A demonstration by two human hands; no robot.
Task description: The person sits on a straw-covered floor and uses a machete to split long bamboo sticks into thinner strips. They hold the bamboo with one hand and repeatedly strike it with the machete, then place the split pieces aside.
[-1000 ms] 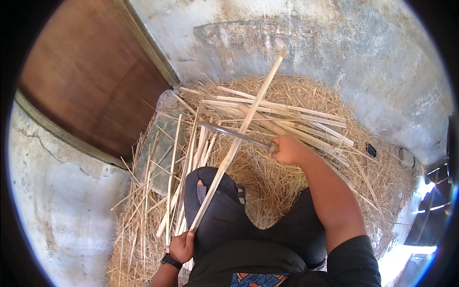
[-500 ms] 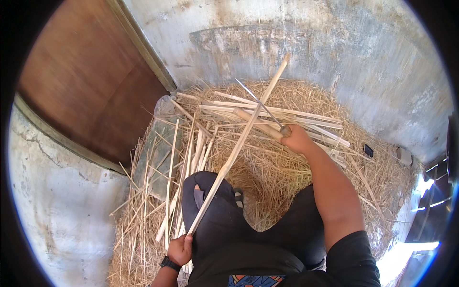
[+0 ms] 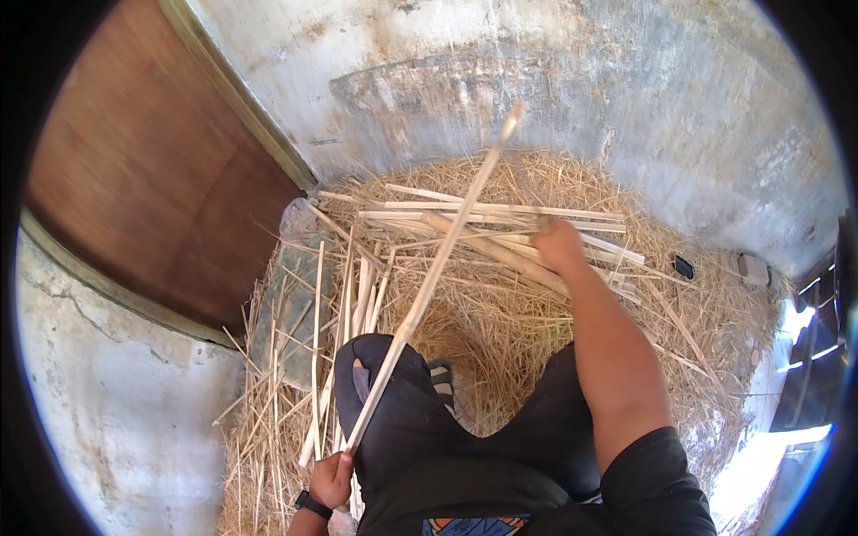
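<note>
My left hand (image 3: 332, 480), with a dark watch on its wrist, is closed round the near end of a long split bamboo strip (image 3: 435, 279). The strip slants up and away across my left thigh, its far end blurred in front of the wall. My right hand (image 3: 561, 247) grips the handle of a knife (image 3: 542, 223), to the right of the strip; motion smears the blade so it barely shows. Under that hand lies a thicker bamboo piece (image 3: 500, 254), among several pale strips (image 3: 527, 213) on the straw.
Straw (image 3: 500, 357) covers the floor. More strips (image 3: 362, 286) lie left of my knee, near a grey slab (image 3: 290, 308). A brown door (image 3: 152, 179) stands left, a stained wall (image 3: 536, 89) ahead. A small black object (image 3: 684, 267) and a pale box (image 3: 753, 270) sit right.
My right hand and the knife have moved slightly up, and the blade has swung to a steeper, blurred position. The bamboo strip's far end has shifted left; my left hand still holds it.
</note>
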